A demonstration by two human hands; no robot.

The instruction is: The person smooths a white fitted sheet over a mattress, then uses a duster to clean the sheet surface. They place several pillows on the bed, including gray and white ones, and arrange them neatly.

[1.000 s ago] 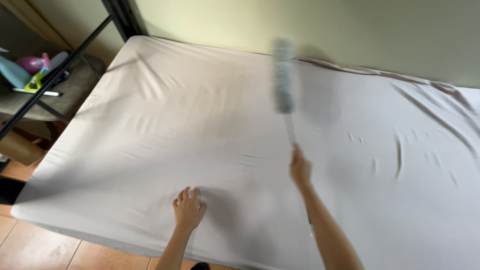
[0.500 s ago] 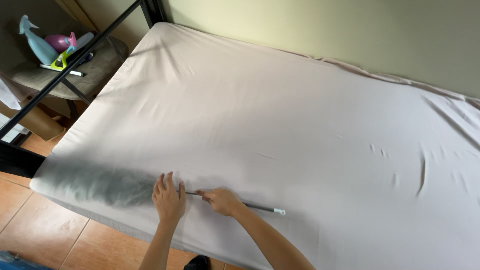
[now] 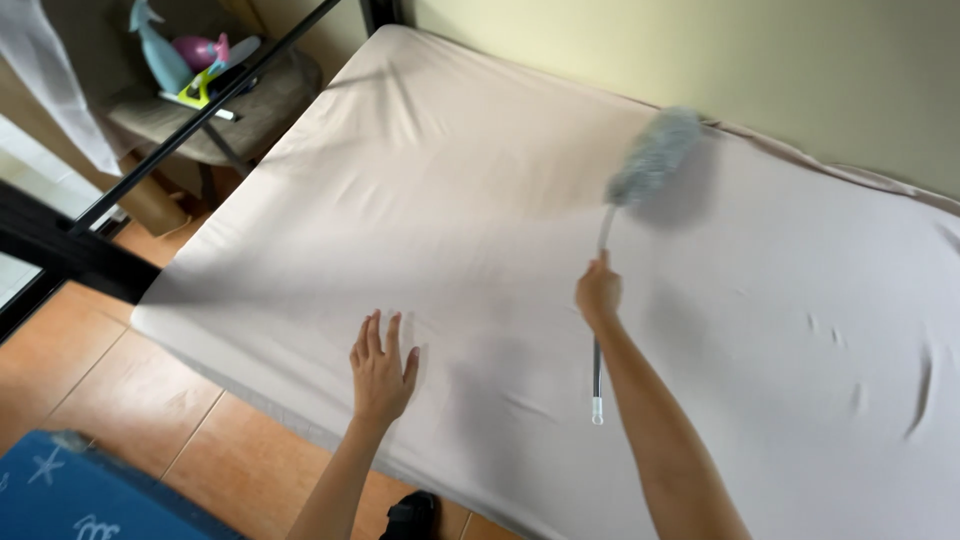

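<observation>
**Duster out over the far side of the bed**

My right hand (image 3: 599,295) is closed in a fist around the thin grey handle of the duster (image 3: 655,158), gripping it part-way up; the white-tipped butt of the handle hangs free below my wrist, over the sheet. The fluffy grey-blue head is blurred, out near the pale green wall (image 3: 800,70), above the far part of the mattress; I cannot tell whether it touches the sheet or skims just above it.

My left hand (image 3: 382,365) holds nothing; it lies flat, fingers spread, palm down on the pale fitted sheet (image 3: 450,210) near the front edge of the bed.

I judge the duster to be very light; the head looks soft and springy, the rod slim, stiff and smooth, so it could slip in a loose grip; a hold nearer the butt would give reach, a hold higher up gives control. The sheet is soft cloth and wrinkles easily, as the creases at the right show.

Beside the bed a black metal frame (image 3: 200,125) runs slantwise; behind it a stool (image 3: 260,105) carries toys, a blue dolphin (image 3: 160,50) among them. A blue mat (image 3: 90,490) lies on the tiled floor (image 3: 100,350).
</observation>
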